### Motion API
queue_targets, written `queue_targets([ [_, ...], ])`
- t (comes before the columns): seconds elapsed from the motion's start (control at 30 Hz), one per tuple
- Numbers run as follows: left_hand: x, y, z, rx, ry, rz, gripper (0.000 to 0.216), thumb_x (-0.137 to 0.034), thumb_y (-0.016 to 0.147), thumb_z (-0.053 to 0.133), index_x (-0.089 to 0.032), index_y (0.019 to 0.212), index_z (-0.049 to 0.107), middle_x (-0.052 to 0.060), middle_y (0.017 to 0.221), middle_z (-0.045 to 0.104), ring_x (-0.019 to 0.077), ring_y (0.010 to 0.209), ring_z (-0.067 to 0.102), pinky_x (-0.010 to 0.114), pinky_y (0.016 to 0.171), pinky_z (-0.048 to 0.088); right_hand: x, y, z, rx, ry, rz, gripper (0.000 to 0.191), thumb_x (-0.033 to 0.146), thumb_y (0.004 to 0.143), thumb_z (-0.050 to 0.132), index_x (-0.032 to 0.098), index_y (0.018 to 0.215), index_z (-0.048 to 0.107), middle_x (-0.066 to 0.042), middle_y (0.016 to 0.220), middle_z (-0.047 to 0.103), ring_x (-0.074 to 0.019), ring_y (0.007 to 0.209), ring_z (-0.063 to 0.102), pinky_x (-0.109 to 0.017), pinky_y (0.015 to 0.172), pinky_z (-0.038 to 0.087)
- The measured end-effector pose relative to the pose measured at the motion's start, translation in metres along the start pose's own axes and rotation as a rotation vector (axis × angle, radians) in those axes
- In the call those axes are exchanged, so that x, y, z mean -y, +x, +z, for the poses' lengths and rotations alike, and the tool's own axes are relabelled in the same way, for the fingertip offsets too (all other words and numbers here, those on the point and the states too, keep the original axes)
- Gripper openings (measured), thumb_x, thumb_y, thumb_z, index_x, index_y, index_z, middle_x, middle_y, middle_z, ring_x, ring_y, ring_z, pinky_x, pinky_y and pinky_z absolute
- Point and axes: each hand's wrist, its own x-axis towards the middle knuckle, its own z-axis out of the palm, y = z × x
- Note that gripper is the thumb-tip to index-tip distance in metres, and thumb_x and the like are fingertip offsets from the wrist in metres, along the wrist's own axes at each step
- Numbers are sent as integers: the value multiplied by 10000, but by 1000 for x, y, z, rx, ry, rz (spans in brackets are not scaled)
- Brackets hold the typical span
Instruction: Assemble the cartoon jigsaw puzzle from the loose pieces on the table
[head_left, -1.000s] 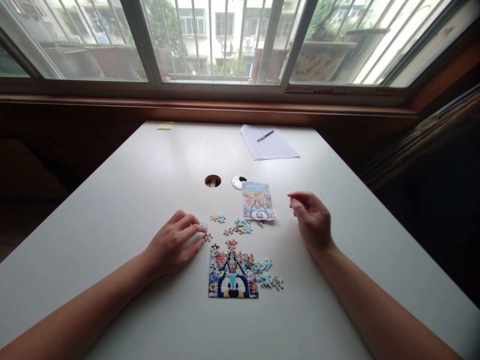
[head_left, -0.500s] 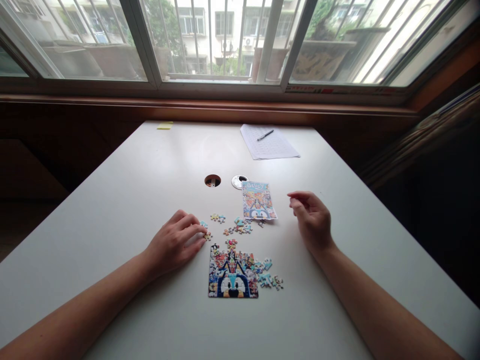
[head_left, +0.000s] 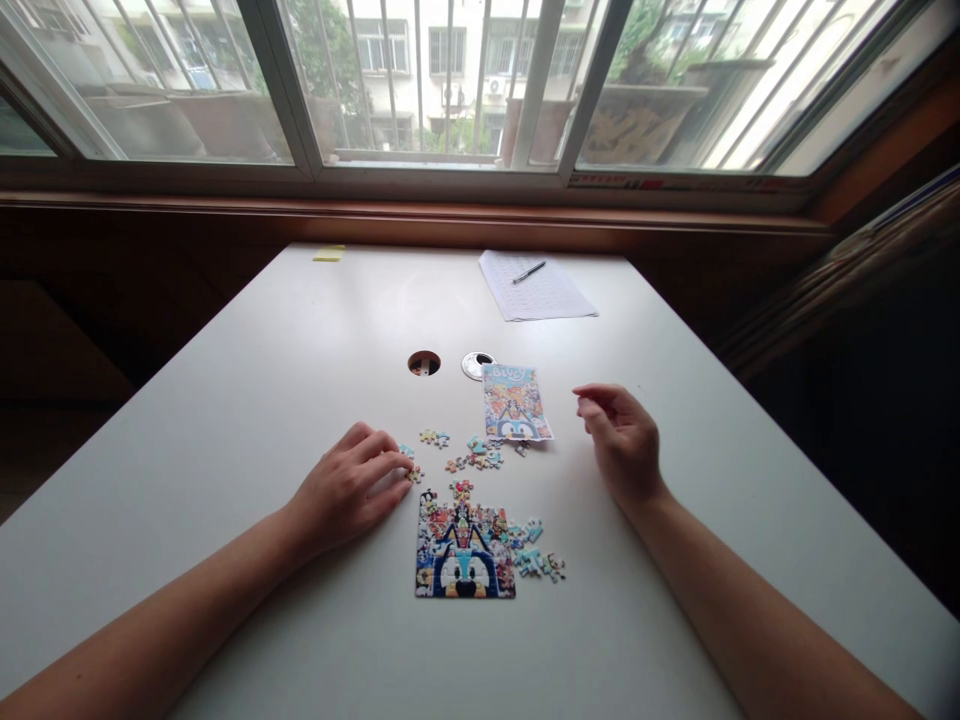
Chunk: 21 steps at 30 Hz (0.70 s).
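Head view shows no clear change over the last second, so the puzzle (head_left: 466,570), part-built between your forearms, gets no further. Your left hand (head_left: 354,478) rests by loose pieces (head_left: 415,475) above its left corner; whether it grips one, I cannot tell. Your right hand (head_left: 624,440) is curled, right of the card (head_left: 516,405), its grip equally unclear.

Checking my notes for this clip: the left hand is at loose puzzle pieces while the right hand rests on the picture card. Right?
Not quite: the head view shows the right hand apart from the picture card, to its right. The rest stands.
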Motion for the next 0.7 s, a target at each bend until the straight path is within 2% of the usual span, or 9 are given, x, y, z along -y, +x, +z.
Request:
queue_targets([
  [0.7,0,1,1,-4,17,9,167,-259,933,616,-243,1088,674,55,1020,644,221,957,526,365,858,475,2,0,0,3,-8,-1,149,302,873,630,209,958,709,-35,837,670,-176,730,612,-301,620,499],
])
